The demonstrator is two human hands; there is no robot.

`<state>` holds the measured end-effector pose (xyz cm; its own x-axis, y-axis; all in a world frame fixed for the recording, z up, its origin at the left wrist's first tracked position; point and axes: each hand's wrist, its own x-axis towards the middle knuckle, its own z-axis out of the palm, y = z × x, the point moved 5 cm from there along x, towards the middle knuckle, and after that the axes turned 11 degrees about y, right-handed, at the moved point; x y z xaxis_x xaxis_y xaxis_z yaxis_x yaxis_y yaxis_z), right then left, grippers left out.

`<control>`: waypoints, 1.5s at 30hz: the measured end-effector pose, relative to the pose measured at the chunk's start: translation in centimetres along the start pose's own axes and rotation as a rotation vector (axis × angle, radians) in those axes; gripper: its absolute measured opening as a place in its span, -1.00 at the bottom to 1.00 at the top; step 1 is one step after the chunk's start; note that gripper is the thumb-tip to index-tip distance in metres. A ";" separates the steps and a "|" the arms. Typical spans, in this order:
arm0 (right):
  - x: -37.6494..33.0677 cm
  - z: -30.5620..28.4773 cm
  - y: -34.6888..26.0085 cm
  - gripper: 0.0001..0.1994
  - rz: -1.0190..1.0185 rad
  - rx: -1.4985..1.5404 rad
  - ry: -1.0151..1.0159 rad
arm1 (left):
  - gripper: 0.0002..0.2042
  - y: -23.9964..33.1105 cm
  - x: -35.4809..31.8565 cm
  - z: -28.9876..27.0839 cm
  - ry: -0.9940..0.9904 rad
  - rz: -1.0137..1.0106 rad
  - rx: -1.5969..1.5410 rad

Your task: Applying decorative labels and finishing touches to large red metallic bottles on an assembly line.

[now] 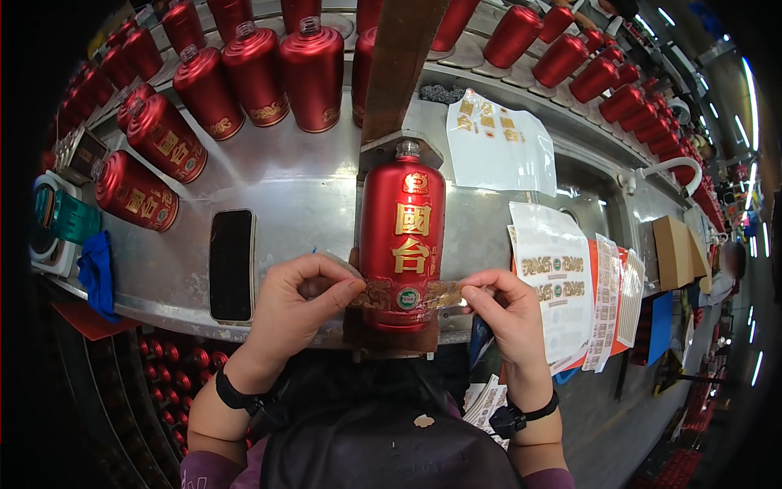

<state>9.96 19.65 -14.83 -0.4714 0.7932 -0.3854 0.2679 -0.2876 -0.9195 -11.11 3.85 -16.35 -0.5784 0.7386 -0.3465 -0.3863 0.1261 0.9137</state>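
Note:
A glossy red bottle [378,204] with raised gold characters lies in front of me on a brown stand, its clear glass neck pointing away. Across its lower part runs a gold patterned decal strip [444,295] with a round green emblem at the middle. My left hand [305,297] pinches the strip's left end between thumb and forefinger. At the other end, my right hand [507,303] pinches the strip the same way. The strip's middle lies over the bottle; I cannot tell how much of it is stuck down.
A black phone [232,265] lies left of the bottle. Several red bottles [314,77] stand at the back and left. Decal sheets [554,281] lie on the right, with another sheet [497,155] behind. Beyond them are a sink with a faucet [676,165] and a cardboard box [674,253].

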 end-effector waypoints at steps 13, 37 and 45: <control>-0.1 0.0 0.2 -0.89 -0.012 0.034 -0.001 | -0.76 -1.2 0.4 -0.7 0.064 0.034 0.010; 0.0 0.5 0.4 -0.90 -0.032 0.060 -0.003 | 0.05 1.4 2.4 2.8 -0.017 0.396 0.601; 0.2 0.9 0.4 -0.89 -0.025 0.070 0.007 | 0.17 0.5 2.4 2.4 -0.017 0.374 0.577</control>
<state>9.18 19.19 -15.30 -0.4713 0.8043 -0.3620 0.1966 -0.3043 -0.9321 -10.96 7.33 -16.21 -0.5855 0.8106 0.0136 0.2841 0.1894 0.9399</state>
